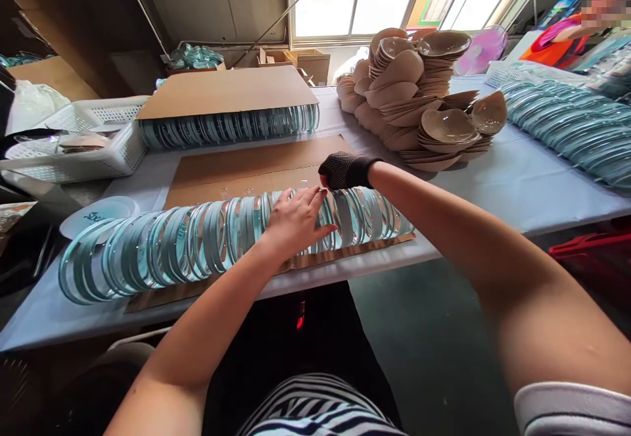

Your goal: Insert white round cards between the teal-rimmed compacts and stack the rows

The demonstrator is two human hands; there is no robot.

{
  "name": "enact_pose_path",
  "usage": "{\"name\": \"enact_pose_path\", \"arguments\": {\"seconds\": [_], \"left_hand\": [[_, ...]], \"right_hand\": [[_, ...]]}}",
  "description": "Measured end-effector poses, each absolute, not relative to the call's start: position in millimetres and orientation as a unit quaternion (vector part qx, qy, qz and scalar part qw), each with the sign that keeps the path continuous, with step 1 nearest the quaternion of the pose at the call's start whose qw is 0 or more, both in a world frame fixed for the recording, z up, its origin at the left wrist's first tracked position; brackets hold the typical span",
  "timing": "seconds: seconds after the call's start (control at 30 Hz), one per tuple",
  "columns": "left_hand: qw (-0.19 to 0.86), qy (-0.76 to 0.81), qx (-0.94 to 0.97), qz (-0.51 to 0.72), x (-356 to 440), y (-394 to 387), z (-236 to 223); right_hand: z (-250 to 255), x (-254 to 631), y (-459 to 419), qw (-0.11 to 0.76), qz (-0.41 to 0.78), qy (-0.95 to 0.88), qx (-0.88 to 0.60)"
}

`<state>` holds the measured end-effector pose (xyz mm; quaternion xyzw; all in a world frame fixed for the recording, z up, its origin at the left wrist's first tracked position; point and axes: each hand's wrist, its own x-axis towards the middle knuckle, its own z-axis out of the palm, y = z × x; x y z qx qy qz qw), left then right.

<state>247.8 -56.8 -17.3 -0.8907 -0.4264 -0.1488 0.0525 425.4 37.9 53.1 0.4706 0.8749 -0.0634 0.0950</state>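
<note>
A long row of see-through teal plastic rings (211,235), standing on edge side by side, lies on a flat cardboard sheet (261,160). My bare left hand (296,219) rests on top of the row, fingers stretched out and thumb apart. Just beyond its fingertips is my right hand (340,171), in a dark mesh glove, at the far side of the row. Its fingers are curled in; whatever they pinch is too small or hidden to name. At the row's left end lies a round translucent disc (101,218) with dark markings.
Behind the row, a cardboard piece (231,91) covers more rings. Beige molded cups (394,87) are piled at the back right. A white basket (98,160) stands left. More teal rings (572,127) lie right, with a person (562,31) beyond. The white-covered table (473,186) ends nearby.
</note>
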Motion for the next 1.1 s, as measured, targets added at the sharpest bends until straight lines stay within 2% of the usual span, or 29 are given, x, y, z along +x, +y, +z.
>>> {"name": "enact_pose_path", "arguments": {"seconds": [0.1,0.2,0.37,0.43,0.53,0.63,0.7,0.77,0.87,1.0,1.1], "left_hand": [[0.038,-0.431,-0.89,-0.143,248,-56,-16],[0.032,-0.432,-0.89,-0.144,248,-56,-15],[0.029,-0.429,-0.89,-0.15,245,-57,-15],[0.026,-0.428,-0.891,-0.148,244,-57,-13],[0.024,-0.409,-0.9,-0.151,251,-57,-9],[0.03,-0.363,-0.915,-0.171,270,-56,-7],[0.036,-0.354,-0.918,-0.172,285,-56,-9],[0.048,-0.36,-0.917,-0.164,297,-57,-13],[0.071,-0.364,-0.915,-0.158,304,-58,-18],[0.076,-0.366,-0.915,-0.15,303,-57,-20],[0.071,-0.367,-0.916,-0.144,302,-55,-19]], "right_hand": [[45,441,-12,-0.025,-0.042,0.869,0.492],[5,449,-73,-0.126,0.004,0.84,0.528],[-96,443,-149,-0.132,0.04,0.793,0.593],[-117,447,-160,-0.14,0.038,0.79,0.595],[-99,468,-149,-0.186,0.024,0.803,0.565],[-34,493,-103,-0.245,0.051,0.76,0.6],[10,498,-58,-0.151,0.061,0.761,0.628],[41,492,-12,0.002,0.018,0.775,0.632],[53,474,41,0.152,-0.066,0.795,0.583],[44,462,64,0.194,-0.15,0.816,0.524],[45,469,54,0.161,-0.086,0.841,0.51]]}}
